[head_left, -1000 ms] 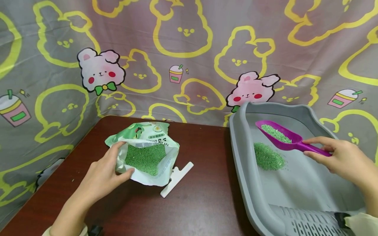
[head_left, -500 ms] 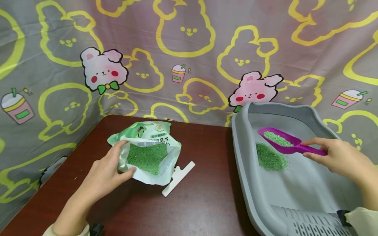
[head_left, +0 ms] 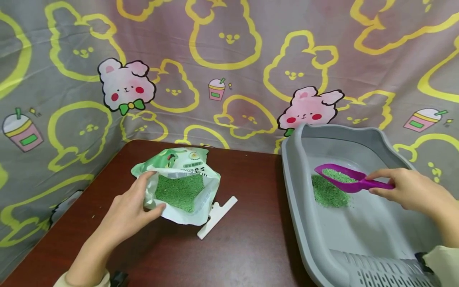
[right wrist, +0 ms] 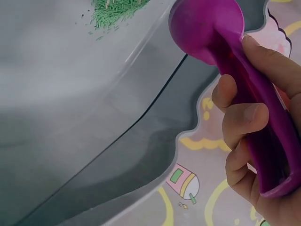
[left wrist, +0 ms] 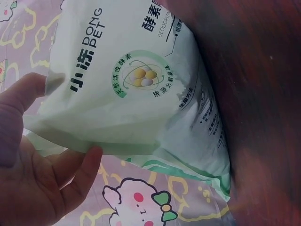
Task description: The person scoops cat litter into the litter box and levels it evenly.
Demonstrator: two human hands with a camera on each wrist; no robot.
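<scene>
My left hand (head_left: 125, 215) holds the side of a green-and-white bag of cat litter (head_left: 195, 157), thumb on one face and fingers on another. The bag's mouth gapes toward me, with green litter pellets (head_left: 179, 192) inside. Pet-brand lettering shows on the bag (left wrist: 108, 108) in the left wrist view. With my right hand (head_left: 419, 189) I grip the handle of a purple scoop (head_left: 374, 184), several fingers curled round it in the right wrist view. Pellets (head_left: 338, 175) fill the scoop, which overlaps a green litter pile (head_left: 330, 197) on the litter box floor.
The grey litter box (head_left: 295, 195) covers the right side, with a slotted panel (head_left: 380, 273) at its near end. A white clip (head_left: 216, 217) lies beside the bag on the dark wooden table (head_left: 247, 247). A cartoon-patterned curtain (head_left: 247, 52) hangs behind.
The loaded scoop has come down over the litter pile, covering more of it. My left hand stays on the bag, and the view has shifted slightly.
</scene>
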